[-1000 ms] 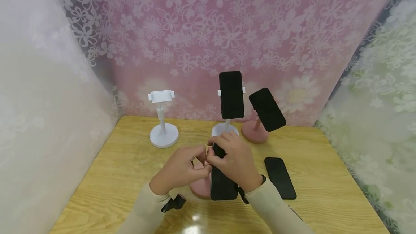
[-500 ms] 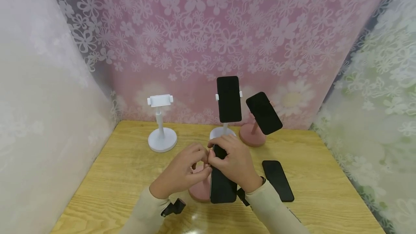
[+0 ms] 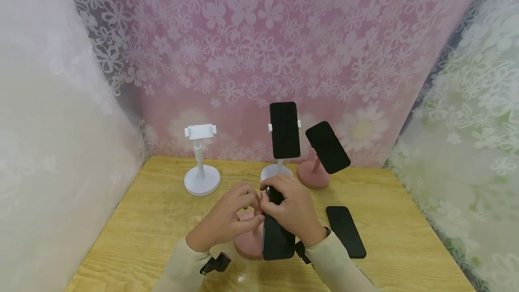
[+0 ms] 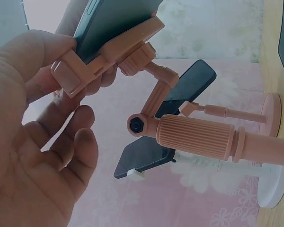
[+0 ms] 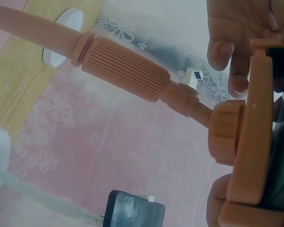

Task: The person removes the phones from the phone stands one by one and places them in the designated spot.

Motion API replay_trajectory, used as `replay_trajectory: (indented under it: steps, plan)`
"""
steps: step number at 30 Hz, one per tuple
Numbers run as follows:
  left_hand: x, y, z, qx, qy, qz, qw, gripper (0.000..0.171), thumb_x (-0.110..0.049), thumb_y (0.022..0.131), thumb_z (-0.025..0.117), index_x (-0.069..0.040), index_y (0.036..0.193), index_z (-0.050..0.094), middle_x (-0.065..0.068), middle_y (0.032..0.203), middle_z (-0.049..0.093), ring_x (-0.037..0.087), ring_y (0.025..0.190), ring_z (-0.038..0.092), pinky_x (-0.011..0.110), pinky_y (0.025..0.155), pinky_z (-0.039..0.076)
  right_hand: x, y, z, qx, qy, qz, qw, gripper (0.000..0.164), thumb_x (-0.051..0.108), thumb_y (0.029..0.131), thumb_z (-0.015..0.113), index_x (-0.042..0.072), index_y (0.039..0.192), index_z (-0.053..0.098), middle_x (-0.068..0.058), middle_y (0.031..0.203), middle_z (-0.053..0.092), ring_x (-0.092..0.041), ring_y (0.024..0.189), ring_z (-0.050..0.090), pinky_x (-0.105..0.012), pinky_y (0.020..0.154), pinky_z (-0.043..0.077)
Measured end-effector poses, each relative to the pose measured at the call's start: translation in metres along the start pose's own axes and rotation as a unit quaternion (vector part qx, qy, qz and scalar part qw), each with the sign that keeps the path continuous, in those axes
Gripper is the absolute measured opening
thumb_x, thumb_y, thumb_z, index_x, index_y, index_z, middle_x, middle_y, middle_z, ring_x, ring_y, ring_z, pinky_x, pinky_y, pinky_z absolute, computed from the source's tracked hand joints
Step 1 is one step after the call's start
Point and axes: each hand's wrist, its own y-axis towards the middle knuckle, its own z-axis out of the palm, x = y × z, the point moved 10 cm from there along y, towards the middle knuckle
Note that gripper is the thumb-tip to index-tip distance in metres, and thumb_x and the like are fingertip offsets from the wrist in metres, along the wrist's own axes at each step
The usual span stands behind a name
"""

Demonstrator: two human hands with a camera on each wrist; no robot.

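A black smartphone [image 3: 279, 242] sits at a slant in the clamp [image 4: 132, 40] of a pink phone stand, whose round base [image 3: 248, 243] rests on the table. With thumb and index finger, my left hand [image 3: 227, 217] pinches the clamp's end at the phone's side; its other fingers curl loosely below, as the left wrist view shows. My right hand [image 3: 295, 208] grips the phone and clamp from the opposite side, fingers bent over the upper part. Below the clamp, the stand's ribbed stem [image 4: 196, 137] is untouched. The hands partly hide the clamp in the head view.
Behind stand a white phone stand [image 3: 202, 180] without a phone, a white one holding a phone [image 3: 285, 130], and a pink one holding a tilted phone [image 3: 327, 148]. Another phone [image 3: 346, 232] lies flat at the right of the wooden table [image 3: 142, 242]. Floral cloth surrounds it.
The head view has tilted up slightly, so everything sits lower in it. My left fingers have shifted a little at the clamp's end; my right hand keeps its grip.
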Motion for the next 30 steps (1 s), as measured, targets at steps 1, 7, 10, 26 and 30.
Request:
replay_trajectory:
  steps: [1, 7, 10, 26, 30]
  plan:
    - [0.0, 0.0, 0.0, -0.003, -0.002, 0.004, 1.0, 0.017, -0.016, 0.089, 0.066, -0.028, 0.084, 0.054, -0.013, 0.091, 0.049, 0.006, 0.089, 0.045, 0.023, 0.074, 0.041, -0.001, -0.001, 0.0, 0.0, 0.004, 0.003, 1.0, 0.011, 0.017, 0.085, 0.063, 0.021, 0.094, 0.067, 0.01, 0.088, 0.063, -0.008, 0.076, 0.05, -0.025, 0.064, 0.046]
    - [-0.001, 0.001, 0.002, -0.003, -0.019, 0.011, 0.9997, 0.013, -0.02, 0.09, 0.067, -0.028, 0.084, 0.059, -0.014, 0.091, 0.051, 0.006, 0.09, 0.045, 0.025, 0.077, 0.042, -0.004, -0.003, -0.003, -0.011, 0.027, 0.015, 0.999, 0.011, 0.015, 0.085, 0.064, 0.021, 0.093, 0.068, 0.01, 0.089, 0.063, -0.006, 0.077, 0.052, -0.027, 0.068, 0.046]
    - [-0.001, 0.002, 0.003, -0.001, -0.018, 0.017, 0.9997, 0.012, -0.02, 0.09, 0.067, -0.028, 0.084, 0.06, -0.016, 0.093, 0.052, 0.005, 0.092, 0.046, 0.025, 0.08, 0.042, -0.005, -0.004, -0.004, -0.014, 0.029, 0.019, 0.999, 0.01, 0.016, 0.085, 0.064, 0.021, 0.092, 0.068, 0.01, 0.089, 0.063, -0.006, 0.077, 0.053, -0.029, 0.072, 0.046]
    - [0.029, -0.001, 0.004, 0.049, 0.059, -0.12, 0.9899, 0.023, -0.028, 0.093, 0.062, -0.028, 0.116, 0.057, -0.015, 0.112, 0.056, 0.003, 0.103, 0.053, 0.028, 0.084, 0.05, -0.023, -0.007, -0.016, -0.05, 0.041, 0.017, 0.998, 0.013, 0.014, 0.083, 0.068, 0.021, 0.094, 0.067, 0.01, 0.089, 0.063, -0.008, 0.075, 0.048, -0.023, 0.063, 0.041]
    - [0.018, 0.006, 0.004, 0.036, 0.041, -0.093, 0.9942, 0.026, -0.035, 0.094, 0.059, -0.034, 0.119, 0.055, -0.02, 0.115, 0.056, 0.001, 0.102, 0.054, 0.024, 0.083, 0.05, -0.013, -0.007, -0.013, -0.062, 0.03, -0.024, 0.997, 0.012, 0.014, 0.081, 0.068, 0.019, 0.092, 0.067, 0.009, 0.087, 0.063, -0.008, 0.074, 0.047, -0.021, 0.062, 0.039]
